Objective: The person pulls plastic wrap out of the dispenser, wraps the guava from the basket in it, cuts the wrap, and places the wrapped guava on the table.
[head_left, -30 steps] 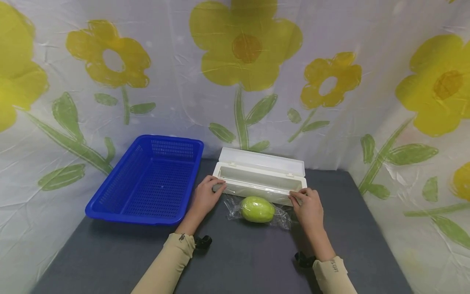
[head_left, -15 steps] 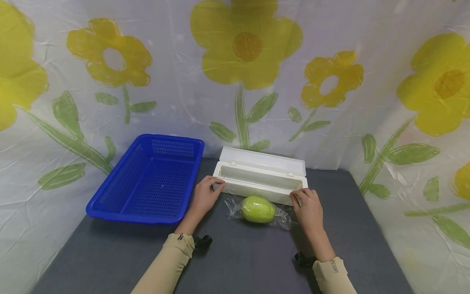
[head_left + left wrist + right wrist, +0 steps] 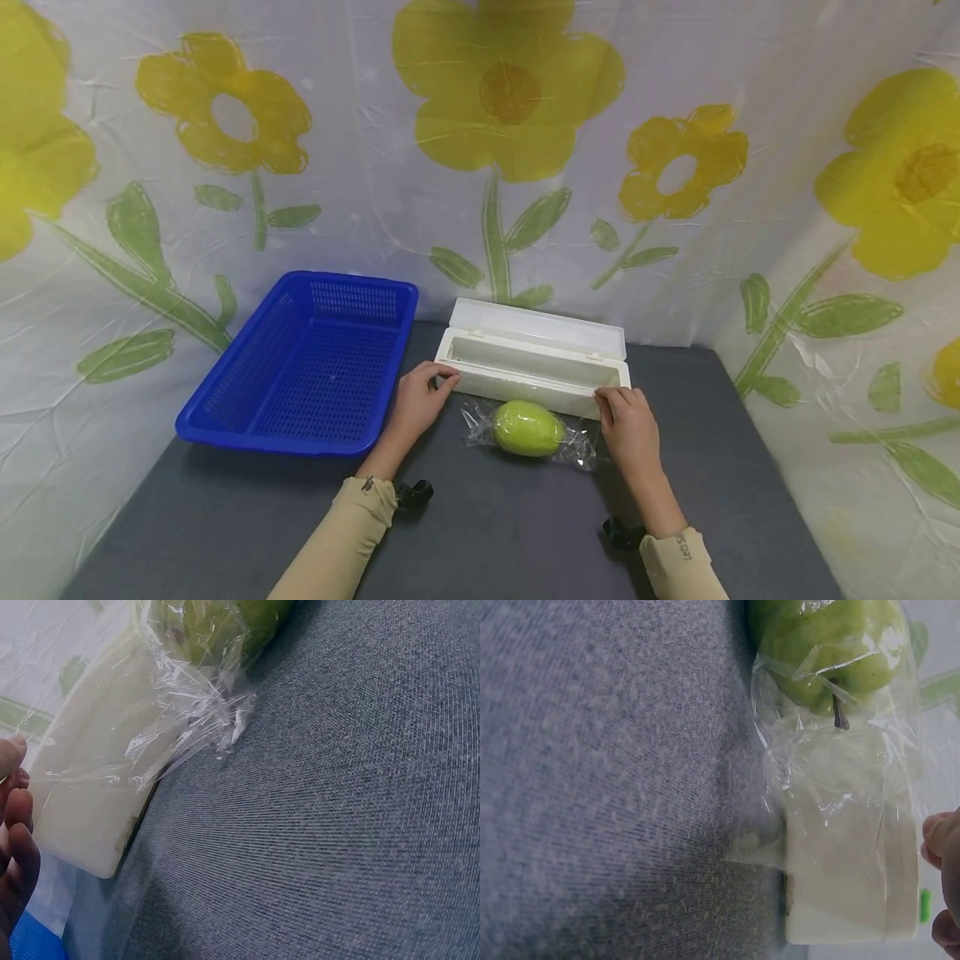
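Observation:
A green fruit with a dark stem, seen in the right wrist view, lies on the table with clear cling film around it, bunched at both ends. Directly behind it stands a long white cling film dispenser, its lid tipped back. My left hand pinches film between thumb and fingertips at the dispenser's left front corner. At the right front corner my right hand has thumb and fingertips pinched together on the film's other side. The film between them is transparent and hard to trace.
A blue perforated basket sits to the left, close to my left forearm. Behind the grey table hangs a flower-printed sheet, which also covers both sides.
My hands keep their pinch at the dispenser's two front corners, with only tiny finger shifts. The whole head view has drifted slightly; fruit, dispenser and basket stay put.

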Demonstrator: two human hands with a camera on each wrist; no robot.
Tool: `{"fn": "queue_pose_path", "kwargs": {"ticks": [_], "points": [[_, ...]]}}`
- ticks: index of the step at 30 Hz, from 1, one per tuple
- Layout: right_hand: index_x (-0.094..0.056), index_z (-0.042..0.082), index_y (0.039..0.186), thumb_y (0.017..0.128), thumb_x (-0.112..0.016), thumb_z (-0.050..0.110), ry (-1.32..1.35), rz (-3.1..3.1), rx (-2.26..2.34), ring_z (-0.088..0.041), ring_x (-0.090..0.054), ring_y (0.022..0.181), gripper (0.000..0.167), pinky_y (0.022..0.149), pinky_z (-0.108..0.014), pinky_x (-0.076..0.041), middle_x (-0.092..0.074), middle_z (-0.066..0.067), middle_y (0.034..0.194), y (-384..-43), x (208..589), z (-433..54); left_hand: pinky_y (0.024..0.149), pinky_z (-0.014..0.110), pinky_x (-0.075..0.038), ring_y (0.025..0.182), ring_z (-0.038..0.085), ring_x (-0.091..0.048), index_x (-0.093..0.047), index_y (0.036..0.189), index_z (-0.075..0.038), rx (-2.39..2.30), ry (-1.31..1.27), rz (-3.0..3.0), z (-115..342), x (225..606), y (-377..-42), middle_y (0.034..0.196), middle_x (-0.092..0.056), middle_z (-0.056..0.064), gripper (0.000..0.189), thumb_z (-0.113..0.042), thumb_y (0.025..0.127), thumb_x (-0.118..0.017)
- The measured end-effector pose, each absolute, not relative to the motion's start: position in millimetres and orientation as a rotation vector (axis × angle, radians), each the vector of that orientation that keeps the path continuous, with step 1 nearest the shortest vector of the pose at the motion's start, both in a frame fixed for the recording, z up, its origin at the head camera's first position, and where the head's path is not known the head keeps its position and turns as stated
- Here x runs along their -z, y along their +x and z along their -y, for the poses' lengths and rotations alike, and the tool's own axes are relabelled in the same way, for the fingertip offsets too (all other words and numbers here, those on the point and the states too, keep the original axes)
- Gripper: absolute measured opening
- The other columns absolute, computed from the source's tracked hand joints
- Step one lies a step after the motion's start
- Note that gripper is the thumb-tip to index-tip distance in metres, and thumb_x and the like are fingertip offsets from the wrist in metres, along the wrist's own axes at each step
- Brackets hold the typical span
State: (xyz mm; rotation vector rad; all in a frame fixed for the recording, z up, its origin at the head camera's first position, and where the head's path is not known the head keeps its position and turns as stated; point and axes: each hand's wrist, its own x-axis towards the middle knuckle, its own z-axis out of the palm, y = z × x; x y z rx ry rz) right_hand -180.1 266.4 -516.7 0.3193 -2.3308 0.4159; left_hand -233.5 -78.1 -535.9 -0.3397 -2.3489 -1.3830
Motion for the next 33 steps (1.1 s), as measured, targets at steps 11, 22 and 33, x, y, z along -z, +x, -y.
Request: {"fn": "queue_pose_path", "kwargs": {"ticks": [11, 22, 33], "points": [[-0.077, -0.005, 0.092, 0.084, -0.082, -0.008, 0.410, 2.377, -0.404, -0.036, -0.058, 0.079, 0.010, 0.067, -0.047, -0.052, -0.067, -0.018, 0.087, -176.1, 514.0, -266.9, 0.057, 0.023, -0.043, 0.059, 0.005, -0.049, -0.083, 0.100, -0.010, 1.389, -0.333, 2.341, 78.8, 532.5, -231.5, 0.094, -0.075, 0.005, 0.007, -0.014, 0.094, -0.083], [-0.074, -0.002, 0.096, 0.086, -0.082, -0.007, 0.417, 2.465, -0.443, -0.037, -0.063, 0.081, 0.014, 0.071, -0.052, -0.052, -0.075, -0.015, 0.085, -173.8, 503.0, -268.3, 0.045, 0.025, -0.042, 0.043, 0.001, -0.047, -0.082, 0.105, -0.009, 1.509, -0.324, 2.344, 78.5, 526.5, -227.2, 0.100, -0.078, 0.008, 0.009, -0.011, 0.096, -0.080], [-0.077, 0.003, 0.094, 0.091, -0.082, 0.004, 0.438, 2.576, -0.386, -0.032, -0.054, 0.083, 0.006, 0.071, -0.048, -0.039, -0.064, -0.010, 0.087, -171.5, 502.8, -269.6, 0.045, 0.025, -0.046, 0.046, 0.004, -0.050, -0.082, 0.107, -0.007, 1.501, -0.343, 2.364, 78.2, 528.9, -229.0, 0.100, -0.076, 0.010, 0.012, -0.006, 0.096, -0.078]]}}
